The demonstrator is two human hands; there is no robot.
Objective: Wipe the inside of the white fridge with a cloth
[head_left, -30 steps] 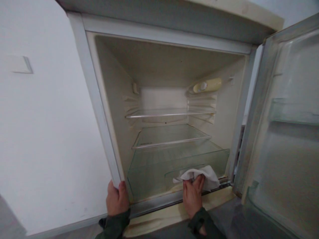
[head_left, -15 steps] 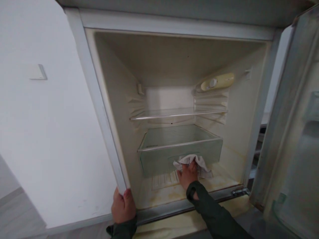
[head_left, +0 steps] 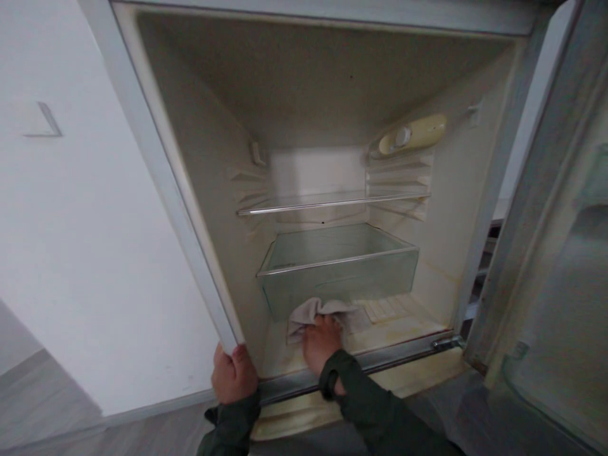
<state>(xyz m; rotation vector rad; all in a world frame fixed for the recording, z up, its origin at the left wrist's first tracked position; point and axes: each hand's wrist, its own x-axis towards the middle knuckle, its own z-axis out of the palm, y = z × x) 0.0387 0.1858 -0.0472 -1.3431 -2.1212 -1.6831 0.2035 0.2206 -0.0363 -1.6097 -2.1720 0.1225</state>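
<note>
Cloth (head_left: pixel 317 313) has slid left across the fridge floor (head_left: pixel 408 326) at lower centre, right hand (head_left: pixel 321 344) pressing it flat-fingered, left hand (head_left: pixel 234 375) clamped round the frame edge (head_left: pixel 209 297).

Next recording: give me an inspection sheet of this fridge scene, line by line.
Surface: fridge floor yellowed and stained.
Job's things: white cloth lies on the floor in front of the drawer; glass shelf above, bare.
Clutter: nothing seen.
Hands: left hand grips the lower left corner of the fridge frame; right hand presses on the cloth.
Cables: nothing seen.
Surroundings: door open at right; dial on the right inner wall; white wall at left.
</note>
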